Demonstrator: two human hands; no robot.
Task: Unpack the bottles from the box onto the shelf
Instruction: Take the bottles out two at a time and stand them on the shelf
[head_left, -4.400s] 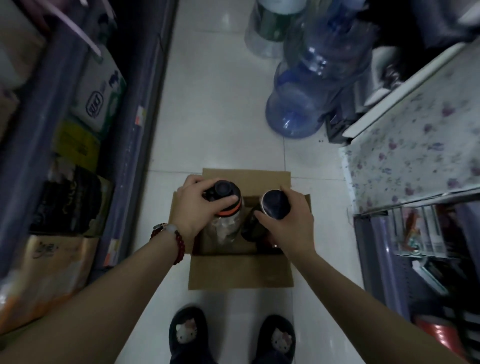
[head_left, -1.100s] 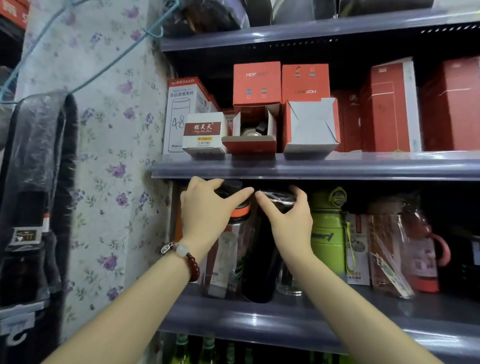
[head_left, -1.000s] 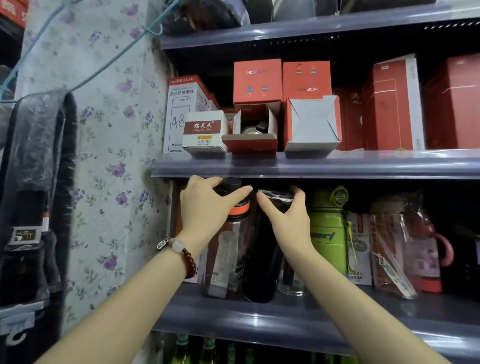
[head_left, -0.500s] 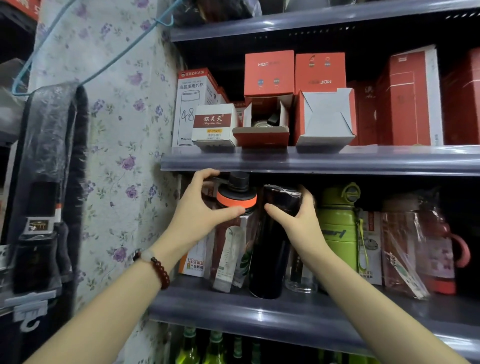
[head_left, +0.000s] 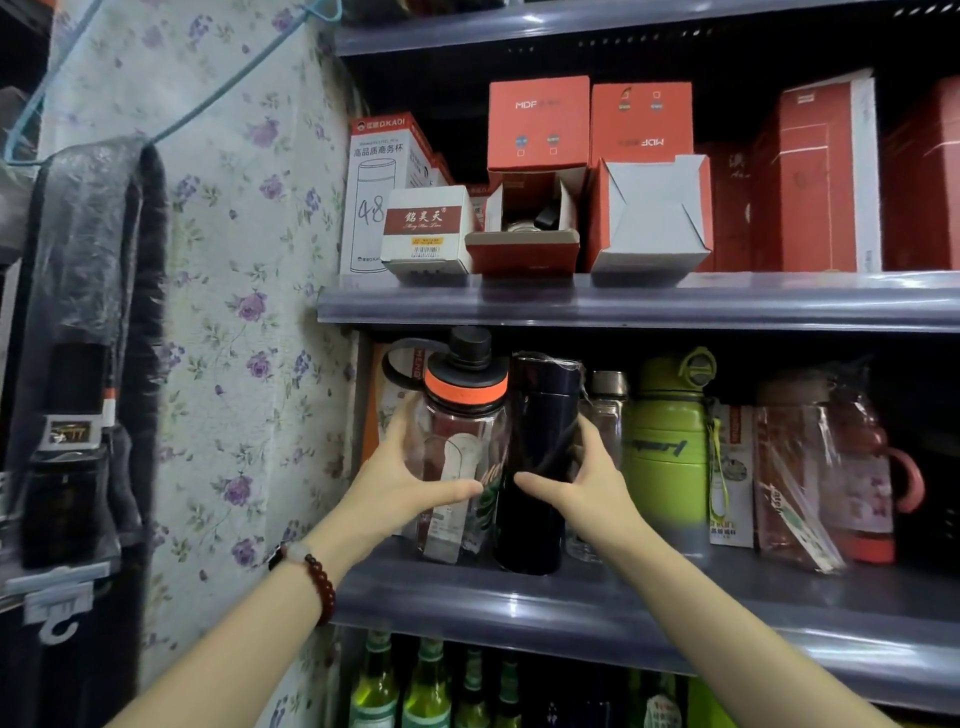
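A clear bottle with an orange-ringed black cap (head_left: 462, 415) stands at the left end of the grey middle shelf (head_left: 597, 618). My left hand (head_left: 400, 483) wraps its body, thumb across the front. Right beside it stands a tall black bottle in plastic wrap (head_left: 537, 467), and my right hand (head_left: 582, 483) grips its middle from the right. Both bottles rest upright on the shelf and touch each other. The box is out of view.
A green bottle (head_left: 670, 447) and wrapped red bottles (head_left: 831, 467) fill the shelf to the right. Red and white cartons (head_left: 540, 171) sit on the shelf above. Green glass bottles (head_left: 400, 686) stand below. A floral-papered wall (head_left: 249, 312) bounds the left.
Both hands slid down from the bottle caps to the bottle bodies. The view moved closer to the shelf. Earlier, the two bottles were lifted from the box on the floor.
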